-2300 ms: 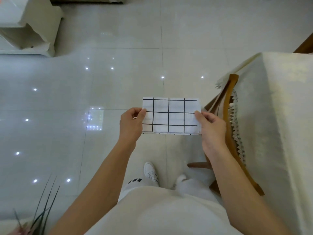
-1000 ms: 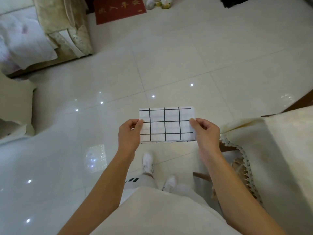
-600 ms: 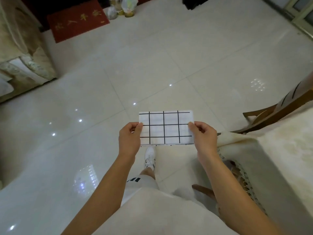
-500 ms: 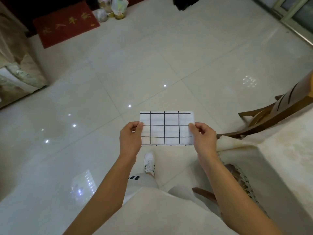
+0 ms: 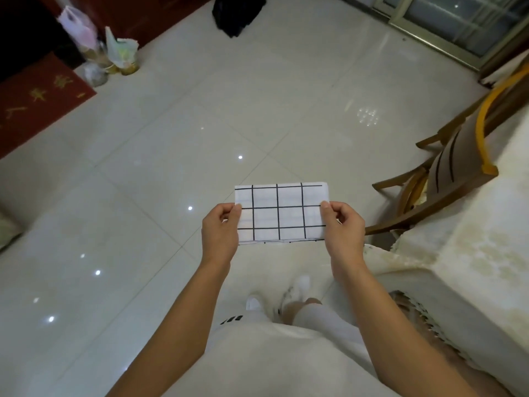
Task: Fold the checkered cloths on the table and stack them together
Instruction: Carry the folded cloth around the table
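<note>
Only gold characters, unreadable, mark the red mat (image 5: 37, 101)

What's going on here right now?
A person is standing on the tile floor, holding one folded checkered cloth in the air. The left hand pinches its left edge, the right hand its right edge. The covered table sits off to their right, beside a wooden chair; no stack of cloths is in view.
</note>
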Available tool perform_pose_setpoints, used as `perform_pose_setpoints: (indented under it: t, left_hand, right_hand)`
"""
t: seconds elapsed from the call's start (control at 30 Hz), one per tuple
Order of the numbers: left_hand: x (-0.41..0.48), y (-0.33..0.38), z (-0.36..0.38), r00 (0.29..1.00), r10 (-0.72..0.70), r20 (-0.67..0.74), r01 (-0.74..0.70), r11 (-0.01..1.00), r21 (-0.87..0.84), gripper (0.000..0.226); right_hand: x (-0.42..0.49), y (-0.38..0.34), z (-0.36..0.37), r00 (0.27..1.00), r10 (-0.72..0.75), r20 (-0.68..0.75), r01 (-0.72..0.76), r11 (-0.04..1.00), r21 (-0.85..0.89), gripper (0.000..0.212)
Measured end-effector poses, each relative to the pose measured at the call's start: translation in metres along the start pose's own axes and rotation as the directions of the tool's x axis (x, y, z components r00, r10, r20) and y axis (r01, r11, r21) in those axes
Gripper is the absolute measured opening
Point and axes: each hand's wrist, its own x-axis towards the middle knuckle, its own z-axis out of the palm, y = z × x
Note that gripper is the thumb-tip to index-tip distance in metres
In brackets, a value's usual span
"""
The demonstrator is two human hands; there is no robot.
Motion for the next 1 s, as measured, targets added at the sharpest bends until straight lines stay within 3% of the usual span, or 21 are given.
perform_pose_setpoints:
  t: [0.3,0.57,1.0]
  left_hand:
    - [0.067,0.037,0.072,0.993,-0.009,0.115,0.0,0.997,0.078,0.017]
    - [0.142,0.098,0.18,0.985,-0.026,0.172,0.003,0.991,0.134,0.015]
    - [0.22,0.201,0.333,0.94,0.047,0.339,-0.11,0.98,0.168,0.016]
  right_hand:
    - [0.08,-0.011,-0.007,0.992,0.087,-0.097,-0.08,0.994,0.073,0.018]
    - [0.204,-0.043,-0.029,0.978,0.158,-0.137,-0.138,0.98,0.144,0.014]
    - [0.358,-0.099,-0.085,0.954,0.178,-0.242,-0.115,0.961,0.253,0.01]
